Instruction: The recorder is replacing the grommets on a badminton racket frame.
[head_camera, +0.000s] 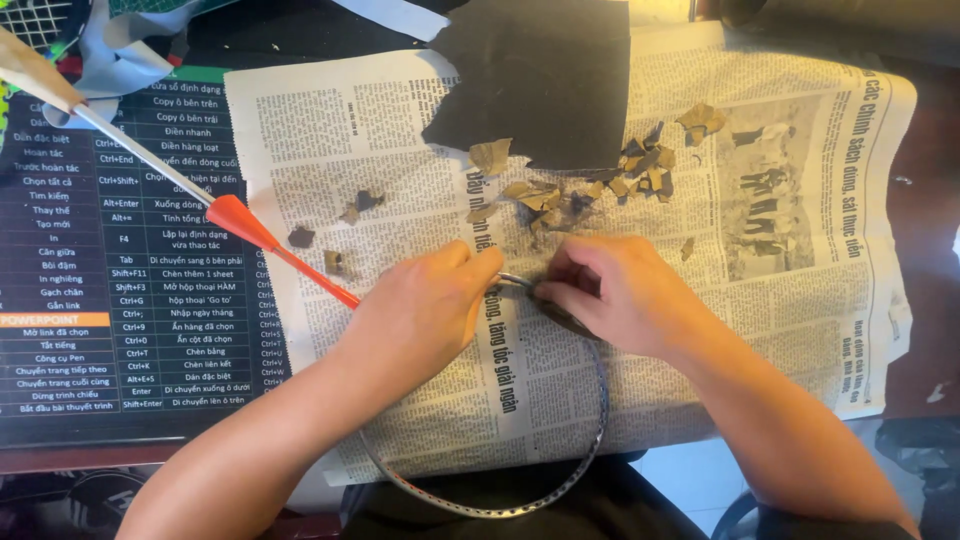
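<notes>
A red-and-white racket shaft (240, 222) is slanting across the dark printed mat (120, 260) at left. On the newspaper (800, 300), the left hand (425, 310) is pinching the far edge of a bare metal racket hoop (590, 440) — the right hand (610, 295) is pinching a dark strip there. Peeled scraps (600, 185) are gathering beyond; a slipping grip could likely scatter them.

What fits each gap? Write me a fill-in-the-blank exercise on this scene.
1. Both hands, the left hand and the right hand, grip a round metal ____.
2. The work lies on a spread ____.
3. The shaft running up to the left is white and ____.
4. Torn scraps lie beside a ____ sheet.

Missing words: frame; newspaper; red; black
</notes>
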